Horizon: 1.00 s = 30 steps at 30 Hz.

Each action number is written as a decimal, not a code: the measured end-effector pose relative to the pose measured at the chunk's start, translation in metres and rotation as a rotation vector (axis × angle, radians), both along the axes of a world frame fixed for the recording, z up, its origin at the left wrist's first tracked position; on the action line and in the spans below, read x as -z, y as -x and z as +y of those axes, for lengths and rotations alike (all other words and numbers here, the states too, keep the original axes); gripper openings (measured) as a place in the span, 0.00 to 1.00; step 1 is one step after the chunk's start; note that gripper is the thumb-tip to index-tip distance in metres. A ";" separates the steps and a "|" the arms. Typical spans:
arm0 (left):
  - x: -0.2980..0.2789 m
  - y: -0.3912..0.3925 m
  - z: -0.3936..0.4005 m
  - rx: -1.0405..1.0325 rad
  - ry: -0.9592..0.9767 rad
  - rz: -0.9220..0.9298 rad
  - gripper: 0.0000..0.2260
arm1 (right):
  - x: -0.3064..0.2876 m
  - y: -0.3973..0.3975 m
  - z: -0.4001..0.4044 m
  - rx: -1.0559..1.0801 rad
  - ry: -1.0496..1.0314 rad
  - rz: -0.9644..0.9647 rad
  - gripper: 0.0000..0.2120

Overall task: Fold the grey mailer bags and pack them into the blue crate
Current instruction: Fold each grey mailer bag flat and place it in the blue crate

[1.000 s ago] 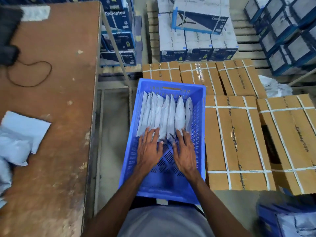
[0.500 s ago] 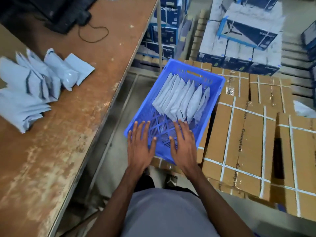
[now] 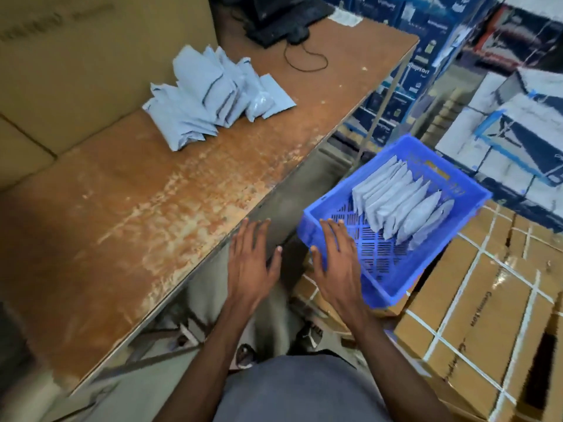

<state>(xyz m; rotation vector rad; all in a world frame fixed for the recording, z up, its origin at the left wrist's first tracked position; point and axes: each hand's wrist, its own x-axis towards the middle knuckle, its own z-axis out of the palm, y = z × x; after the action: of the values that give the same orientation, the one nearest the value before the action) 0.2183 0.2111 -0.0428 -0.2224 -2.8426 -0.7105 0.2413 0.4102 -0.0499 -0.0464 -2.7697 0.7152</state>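
- Both hands are empty and flat, fingers spread, palms down, nothing gripped in either one.
- The left hand (image 3: 249, 263) hangs over the gap between the wooden table (image 3: 128, 226) and the blue crate (image 3: 393, 287), touching nothing as far as I can see.
- The right hand (image 3: 336, 260) sits over the crate's near left corner, fingertips reaching over the slotted floor. Can't really tell if it's resting on the rim or just hovering above it.
- The crate sits tilted in the view on top of strapped brown cardboard boxes (image 3: 475, 324), right of the table.
- Inside it, a row of folded grey mailer bags (image 3: 402, 205) stands on edge, packed side by side against the far end. The near half of the crate floor is bare.
- A loose pile of grey mailers (image 3: 210, 92) lies on the table's far part, well apart from both hands, some overlapping each other and one lying flat at the right edge of the pile.
- Behind the pile there's a dark device with a black cable (image 3: 304, 56) looping across the tabletop.
- Big cardboard cartons (image 3: 76, 71) stand along the table's left side.
- Blue and white printed boxes (image 3: 518, 126) are stacked past the crate, pretty blurry.
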 end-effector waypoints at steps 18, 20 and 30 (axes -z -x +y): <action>-0.053 0.050 -0.158 -0.265 -0.074 0.059 0.27 | -0.062 0.107 -0.174 -0.394 -0.114 0.045 0.27; -0.052 0.068 -0.157 -0.284 -0.081 0.053 0.27 | -0.061 0.128 -0.179 -0.409 -0.116 0.053 0.27; -0.042 0.173 -0.141 -0.427 -0.107 -0.064 0.26 | -0.034 0.254 -0.180 -0.466 -0.131 0.014 0.27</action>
<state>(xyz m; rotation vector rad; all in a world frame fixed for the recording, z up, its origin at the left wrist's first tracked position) 0.0454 0.0706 -0.0012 0.4175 -2.7570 -0.7776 -0.0129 0.2304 -0.0163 0.6448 -2.8295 0.6267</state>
